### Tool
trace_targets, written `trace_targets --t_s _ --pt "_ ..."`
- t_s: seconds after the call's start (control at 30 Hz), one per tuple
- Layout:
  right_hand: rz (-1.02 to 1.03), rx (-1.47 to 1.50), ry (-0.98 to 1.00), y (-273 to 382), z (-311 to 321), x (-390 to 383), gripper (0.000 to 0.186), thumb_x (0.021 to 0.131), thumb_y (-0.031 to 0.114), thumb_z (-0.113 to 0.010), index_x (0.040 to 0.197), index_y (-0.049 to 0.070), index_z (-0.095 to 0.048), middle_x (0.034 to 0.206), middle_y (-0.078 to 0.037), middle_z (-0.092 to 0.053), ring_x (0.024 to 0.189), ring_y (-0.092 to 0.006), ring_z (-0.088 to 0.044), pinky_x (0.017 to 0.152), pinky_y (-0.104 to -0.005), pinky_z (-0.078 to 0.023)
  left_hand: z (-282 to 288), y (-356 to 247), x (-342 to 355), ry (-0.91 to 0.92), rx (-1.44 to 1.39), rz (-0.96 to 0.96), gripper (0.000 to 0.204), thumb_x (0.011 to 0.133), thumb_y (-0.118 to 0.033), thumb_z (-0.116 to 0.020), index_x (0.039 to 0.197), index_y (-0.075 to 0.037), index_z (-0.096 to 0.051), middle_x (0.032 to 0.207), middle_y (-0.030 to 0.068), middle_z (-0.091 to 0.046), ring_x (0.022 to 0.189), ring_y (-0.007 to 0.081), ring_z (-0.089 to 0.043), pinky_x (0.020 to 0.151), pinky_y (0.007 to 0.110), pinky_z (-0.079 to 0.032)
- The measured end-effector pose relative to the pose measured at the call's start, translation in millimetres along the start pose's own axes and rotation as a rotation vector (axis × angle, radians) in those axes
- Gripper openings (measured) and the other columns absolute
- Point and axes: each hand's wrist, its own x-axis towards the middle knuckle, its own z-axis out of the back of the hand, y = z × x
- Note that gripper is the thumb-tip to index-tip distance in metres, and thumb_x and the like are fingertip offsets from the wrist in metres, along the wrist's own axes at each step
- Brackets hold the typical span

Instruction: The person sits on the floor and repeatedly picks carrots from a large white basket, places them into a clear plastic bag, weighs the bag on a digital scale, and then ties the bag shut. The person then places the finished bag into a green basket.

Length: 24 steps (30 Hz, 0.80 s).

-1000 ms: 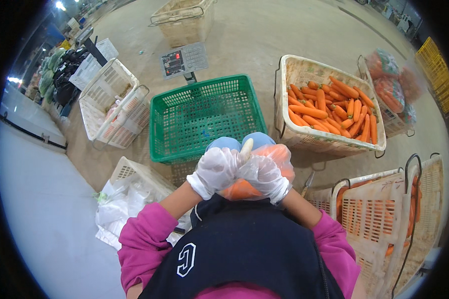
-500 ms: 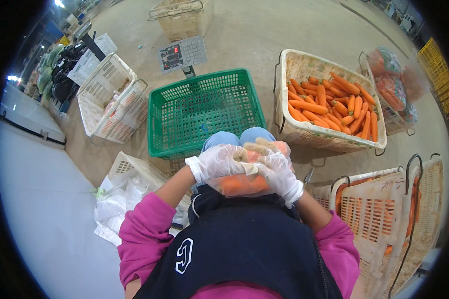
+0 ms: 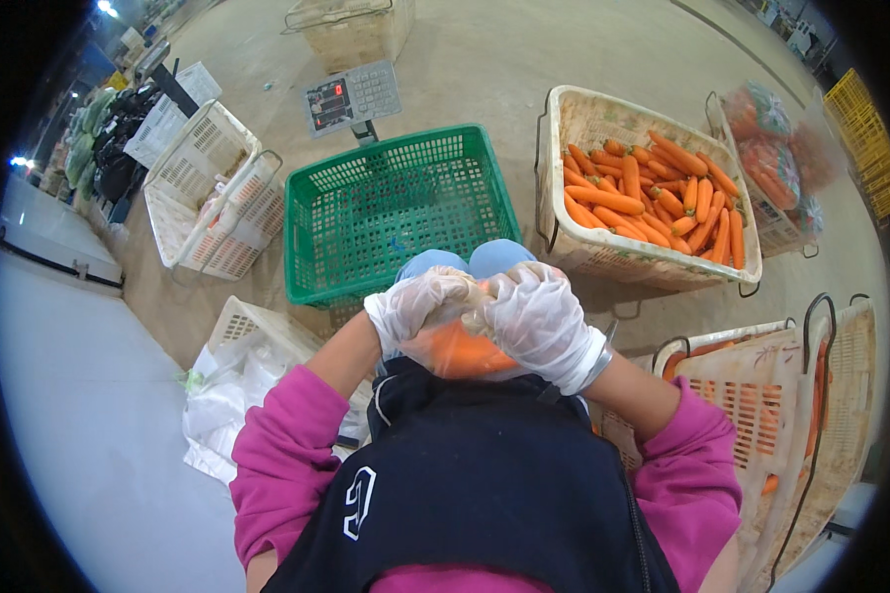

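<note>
both hands meet at the person's lap: the gloved left hand [image 3: 420, 304] and gloved right hand [image 3: 539, 321] are pinched together on the gathered top of a clear plastic bag of orange carrots [image 3: 460, 351]. just ahead sits an empty green plastic basket [image 3: 396, 212], with a cream crate of loose carrots [image 3: 583, 128] to its right.

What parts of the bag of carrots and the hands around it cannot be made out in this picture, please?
- Bag of carrots, head view: its top is hidden by the left hand and right hand; its lower part by the dark apron.
- How many carrots it holds: blurred by the plastic.
- Scale display: too small.
</note>
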Motion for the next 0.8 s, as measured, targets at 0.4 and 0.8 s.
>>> trace_targets --t_s 0.4,0.8 --pt "-0.098 0.234 -0.051 -7 8 3 0.042 0.078 0.049 -0.061 0.071 0.007 -0.058 0.067 -0.007 -0.053 0.066 -0.0245 -0.056 0.058 -0.0349 -0.045 -10 6 -2 0.132 -0.435 -0.031 0.025 0.086 -0.019 -0.053 0.1 0.001 -0.06 0.097 0.0097 -0.062 0.087 0.0174 -0.06 0.083 0.028 -0.046" --pt "0.28 -0.304 -0.091 5 6 -20 0.019 0.084 0.026 -0.052 0.071 0.013 -0.051 0.058 0.0 -0.042 0.051 -0.0147 -0.047 0.043 -0.0293 -0.034 0 -14 35 -0.475 0.67 0.114 0.043 0.077 -0.045 -0.066 0.058 -0.008 -0.058 0.058 0.0034 -0.058 0.055 0.0162 -0.054 0.052 0.035 -0.04"
